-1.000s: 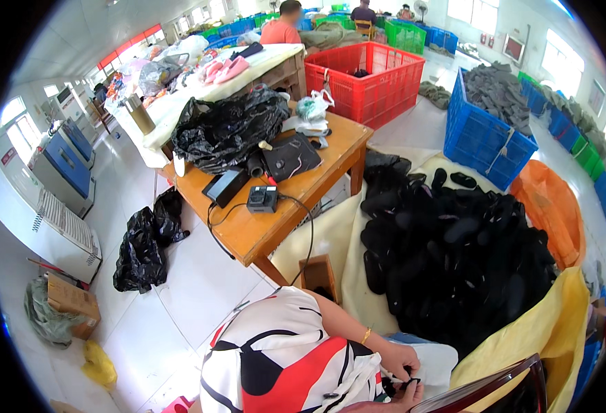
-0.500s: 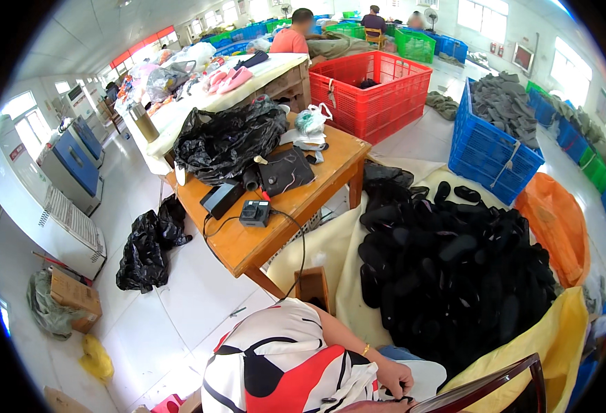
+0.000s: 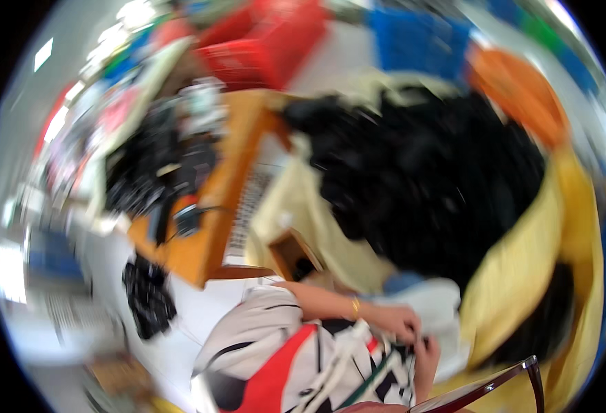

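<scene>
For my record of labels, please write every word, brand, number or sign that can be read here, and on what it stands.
None can be read.
Too blurred to tell any print: the red crate, the blue crate, the small device, the black pile.

No lettering, signs or numbers legible; blurred.

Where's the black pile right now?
Head view, right of centre: the black pile lies above the left hand in the picture, with the table to its left and the orange sack at its upper right.
</scene>
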`<state>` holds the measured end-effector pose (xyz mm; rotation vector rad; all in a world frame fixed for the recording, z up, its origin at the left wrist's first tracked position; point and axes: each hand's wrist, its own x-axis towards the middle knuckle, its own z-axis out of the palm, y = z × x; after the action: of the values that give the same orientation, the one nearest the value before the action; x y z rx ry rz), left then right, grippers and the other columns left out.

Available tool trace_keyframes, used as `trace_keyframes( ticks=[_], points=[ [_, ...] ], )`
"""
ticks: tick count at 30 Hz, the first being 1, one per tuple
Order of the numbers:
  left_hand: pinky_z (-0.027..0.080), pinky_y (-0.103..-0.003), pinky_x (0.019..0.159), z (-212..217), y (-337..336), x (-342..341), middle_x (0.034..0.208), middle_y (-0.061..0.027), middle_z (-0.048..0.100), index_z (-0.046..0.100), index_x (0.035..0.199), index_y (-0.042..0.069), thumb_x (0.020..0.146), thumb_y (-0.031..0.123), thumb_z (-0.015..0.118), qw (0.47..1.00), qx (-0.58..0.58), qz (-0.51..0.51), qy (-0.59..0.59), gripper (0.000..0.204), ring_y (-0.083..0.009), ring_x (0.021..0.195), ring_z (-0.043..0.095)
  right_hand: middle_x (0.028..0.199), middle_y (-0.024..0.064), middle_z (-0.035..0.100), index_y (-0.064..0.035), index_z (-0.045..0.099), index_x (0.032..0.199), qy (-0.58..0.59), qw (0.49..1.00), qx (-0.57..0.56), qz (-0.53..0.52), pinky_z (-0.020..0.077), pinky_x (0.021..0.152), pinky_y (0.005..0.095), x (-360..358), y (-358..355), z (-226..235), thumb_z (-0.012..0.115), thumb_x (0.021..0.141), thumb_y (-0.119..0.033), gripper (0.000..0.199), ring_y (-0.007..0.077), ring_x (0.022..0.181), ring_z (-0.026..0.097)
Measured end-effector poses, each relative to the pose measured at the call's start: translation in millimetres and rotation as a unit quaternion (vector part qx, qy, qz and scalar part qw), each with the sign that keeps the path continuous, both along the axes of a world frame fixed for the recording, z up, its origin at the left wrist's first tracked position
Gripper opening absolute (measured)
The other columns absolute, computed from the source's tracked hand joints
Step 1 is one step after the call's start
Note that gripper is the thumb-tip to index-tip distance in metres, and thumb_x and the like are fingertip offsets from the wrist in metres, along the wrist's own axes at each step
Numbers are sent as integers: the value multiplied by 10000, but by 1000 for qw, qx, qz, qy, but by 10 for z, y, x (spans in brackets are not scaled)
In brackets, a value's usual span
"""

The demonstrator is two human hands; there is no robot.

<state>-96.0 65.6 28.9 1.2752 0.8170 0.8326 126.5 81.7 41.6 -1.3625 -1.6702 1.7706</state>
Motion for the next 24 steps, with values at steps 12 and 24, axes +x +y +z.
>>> trace_keyframes(
  ticks=[12,24],
  points=[
    [498,-230,670,-964,735,-139,877,14,650,670,994,59,940,154,649,972,-203,115,37,111,-58,731,572,780,14,644,-21,637,957,161,890,-116,-411,491,689,242,874,-445,-107,601,957,-71,61,112,696,621],
    [526,-429,823,-1854,2802,161,1023,-191,682,645,990,11,878,217,690,843,194,119,488,239,-372,968,643,831,65,620,-18,611,1054,268,821,-131,-487,551,731,403,1063,-549,-410,604,981,-133,136,190,738,604]
  ],
)
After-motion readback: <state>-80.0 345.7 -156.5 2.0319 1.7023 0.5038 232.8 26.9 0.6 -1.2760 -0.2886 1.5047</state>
